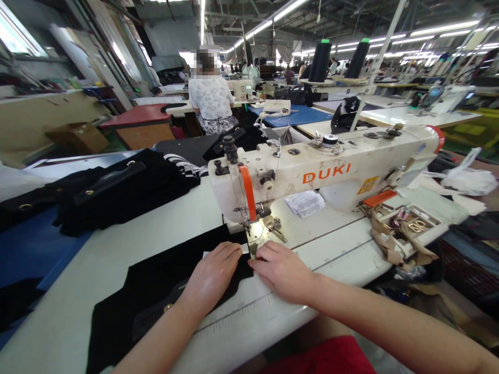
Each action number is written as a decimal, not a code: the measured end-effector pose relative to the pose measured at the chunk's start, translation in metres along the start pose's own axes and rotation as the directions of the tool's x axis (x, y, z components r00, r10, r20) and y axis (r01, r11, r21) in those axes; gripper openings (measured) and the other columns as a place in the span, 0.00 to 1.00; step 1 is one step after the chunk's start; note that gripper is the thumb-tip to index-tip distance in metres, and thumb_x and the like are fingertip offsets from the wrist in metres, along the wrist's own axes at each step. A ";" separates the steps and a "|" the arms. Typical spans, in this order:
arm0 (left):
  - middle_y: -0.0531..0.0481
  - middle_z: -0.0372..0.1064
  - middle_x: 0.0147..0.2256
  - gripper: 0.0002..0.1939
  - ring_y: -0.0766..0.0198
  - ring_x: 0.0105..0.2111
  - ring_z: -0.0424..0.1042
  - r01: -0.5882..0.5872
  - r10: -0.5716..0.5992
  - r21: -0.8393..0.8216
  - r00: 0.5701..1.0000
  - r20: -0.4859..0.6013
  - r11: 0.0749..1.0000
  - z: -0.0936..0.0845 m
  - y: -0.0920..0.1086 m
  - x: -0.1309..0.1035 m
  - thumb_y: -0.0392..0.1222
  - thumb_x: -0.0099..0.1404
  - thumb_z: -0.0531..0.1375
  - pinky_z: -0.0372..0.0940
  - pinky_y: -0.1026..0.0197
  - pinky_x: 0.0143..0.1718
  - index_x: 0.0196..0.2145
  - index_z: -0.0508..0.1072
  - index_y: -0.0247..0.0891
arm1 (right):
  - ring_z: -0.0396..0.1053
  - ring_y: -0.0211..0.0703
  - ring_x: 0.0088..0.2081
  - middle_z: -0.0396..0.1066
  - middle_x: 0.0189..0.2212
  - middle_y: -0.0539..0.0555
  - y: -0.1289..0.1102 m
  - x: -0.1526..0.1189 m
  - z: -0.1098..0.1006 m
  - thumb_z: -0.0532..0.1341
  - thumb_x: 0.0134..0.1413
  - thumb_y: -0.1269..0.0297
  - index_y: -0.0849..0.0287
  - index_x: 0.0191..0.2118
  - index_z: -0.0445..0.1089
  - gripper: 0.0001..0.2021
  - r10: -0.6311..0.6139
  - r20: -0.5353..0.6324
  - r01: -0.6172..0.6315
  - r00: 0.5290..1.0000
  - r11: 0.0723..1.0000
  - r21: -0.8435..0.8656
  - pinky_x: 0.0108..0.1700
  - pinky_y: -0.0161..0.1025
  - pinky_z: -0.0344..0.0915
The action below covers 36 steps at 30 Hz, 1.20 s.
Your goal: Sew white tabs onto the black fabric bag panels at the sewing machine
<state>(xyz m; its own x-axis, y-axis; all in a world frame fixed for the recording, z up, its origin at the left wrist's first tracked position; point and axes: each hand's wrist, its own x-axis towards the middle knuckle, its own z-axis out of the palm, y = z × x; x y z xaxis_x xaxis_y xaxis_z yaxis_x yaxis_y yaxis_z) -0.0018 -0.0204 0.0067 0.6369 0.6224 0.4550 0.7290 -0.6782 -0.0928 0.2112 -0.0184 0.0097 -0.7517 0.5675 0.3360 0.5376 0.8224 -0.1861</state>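
The black fabric (pixel 156 275), step-edged and carrying a dark strip (pixel 150 318) with a gold-coloured eyelet (pixel 168 307), lies flat to the front left of the sewing machine (pixel 331 174), a small white slip (pixel 245 249) on its end nearest the machine

Tube lights (pixel 290 9) cross the dim ceiling (pixel 351 16); a window (pixel 18 32) glows left; a red-topped table (pixel 134 115) stands below.

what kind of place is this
Most likely a garment or bag sewing workshop: a sewing machine in front, large black thread cones behind it, and black fabric pieces piled at the left.
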 end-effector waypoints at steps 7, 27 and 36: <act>0.44 0.75 0.40 0.16 0.58 0.42 0.72 0.003 -0.003 0.005 1.000 0.014 1.000 -0.001 0.000 0.001 0.31 0.70 0.47 0.71 0.57 0.44 0.41 0.75 0.32 | 0.59 0.46 0.39 0.66 0.33 0.55 0.000 0.000 0.000 0.54 0.64 0.69 0.61 0.44 0.71 0.10 0.007 0.011 -0.007 1.000 1.000 -0.012 0.41 0.41 0.60; 0.41 0.76 0.43 0.17 0.55 0.44 0.74 -0.004 0.004 -0.007 1.000 0.028 1.000 0.003 -0.002 -0.005 0.29 0.69 0.47 0.72 0.53 0.45 0.43 0.75 0.32 | 0.61 0.45 0.39 0.68 0.33 0.55 0.007 0.006 -0.002 0.56 0.62 0.71 0.61 0.38 0.73 0.08 0.003 0.000 -0.003 1.000 1.000 0.025 0.42 0.39 0.61; 0.43 0.74 0.48 0.19 0.57 0.49 0.72 0.072 -0.070 -0.015 0.989 0.130 0.997 0.001 0.000 -0.009 0.30 0.69 0.46 0.69 0.54 0.51 0.48 0.74 0.34 | 0.61 0.46 0.39 0.67 0.33 0.55 0.019 0.023 0.006 0.58 0.61 0.71 0.62 0.39 0.72 0.06 0.005 0.043 0.000 0.999 0.993 -0.119 0.42 0.41 0.60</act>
<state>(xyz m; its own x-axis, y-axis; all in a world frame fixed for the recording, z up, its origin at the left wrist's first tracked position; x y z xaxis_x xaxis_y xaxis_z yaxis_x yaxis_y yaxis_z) -0.0075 -0.0257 0.0019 0.6117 0.7135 0.3415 0.7692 -0.6373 -0.0463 0.2018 0.0101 0.0085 -0.7650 0.5726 0.2949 0.5788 0.8120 -0.0750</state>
